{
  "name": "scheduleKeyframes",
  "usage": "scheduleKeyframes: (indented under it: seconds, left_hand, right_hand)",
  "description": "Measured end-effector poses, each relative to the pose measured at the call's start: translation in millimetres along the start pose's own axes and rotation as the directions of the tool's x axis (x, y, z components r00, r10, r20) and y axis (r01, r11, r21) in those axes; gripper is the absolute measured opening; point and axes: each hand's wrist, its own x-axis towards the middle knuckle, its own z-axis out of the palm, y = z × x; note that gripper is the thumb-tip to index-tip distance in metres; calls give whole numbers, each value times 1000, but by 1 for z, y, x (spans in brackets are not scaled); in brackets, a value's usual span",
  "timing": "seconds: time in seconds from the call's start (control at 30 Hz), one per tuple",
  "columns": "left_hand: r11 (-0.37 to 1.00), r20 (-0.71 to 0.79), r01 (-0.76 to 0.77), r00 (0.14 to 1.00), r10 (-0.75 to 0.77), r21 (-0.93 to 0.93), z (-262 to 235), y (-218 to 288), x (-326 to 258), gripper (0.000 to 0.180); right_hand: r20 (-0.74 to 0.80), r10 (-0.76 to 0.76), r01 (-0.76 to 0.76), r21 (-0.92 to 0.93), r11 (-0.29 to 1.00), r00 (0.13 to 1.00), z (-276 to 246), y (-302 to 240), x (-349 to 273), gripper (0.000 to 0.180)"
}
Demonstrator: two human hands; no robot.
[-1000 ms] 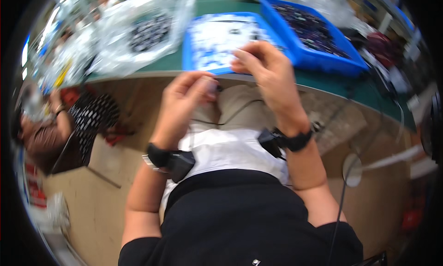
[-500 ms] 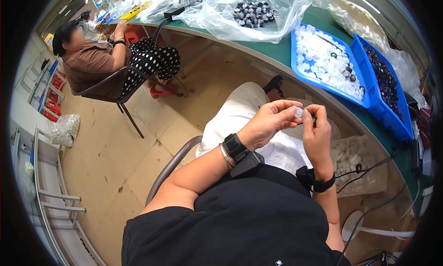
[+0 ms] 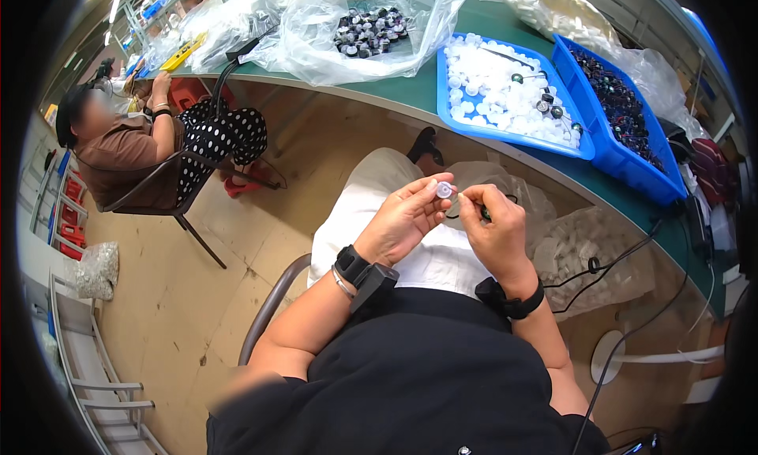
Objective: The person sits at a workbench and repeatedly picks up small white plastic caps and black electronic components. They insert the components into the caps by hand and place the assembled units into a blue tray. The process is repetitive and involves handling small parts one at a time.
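Note:
Over my lap, my left hand (image 3: 404, 222) pinches a small round translucent white cap (image 3: 444, 189) between thumb and fingertips. Close beside it on the right, my right hand (image 3: 497, 227) is closed with thumb and forefinger together near the cap. A small dark part with a green glint (image 3: 485, 213) shows within its curled fingers, mostly hidden. Both wrists wear black straps with boxy devices. On the table ahead, a shallow blue tray (image 3: 515, 141) holds many white caps like this one, with several small dark round parts among them.
A deeper blue bin (image 3: 646, 182) of dark wired parts stands right of the tray. Left of it, a clear plastic bag (image 3: 304, 40) holds black-and-white pieces. Cables (image 3: 612, 267) hang at my right, near a bag of white pieces (image 3: 592, 253). A seated co-worker (image 3: 130, 151) is at far left.
My hands have moved slightly apart, and the cap, still in my left fingers, shows its round face more plainly. The whole scene has shifted leftward in view.

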Motion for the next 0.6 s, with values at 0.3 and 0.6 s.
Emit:
scheduleKeyframes:
  seconds: [0.3,0.6]
  left_hand:
    - [1000,-8,20,1000,-20,-14,-4,-5,1,35]
    - [993,-69,94,993,-99,-68,-2,-8,2,41]
  right_hand:
    - [17,-11,11,-5,1000,1000,1,-1,-2,10]
    - [65,-11,12,-9,1000,998,2,1,-4,9]
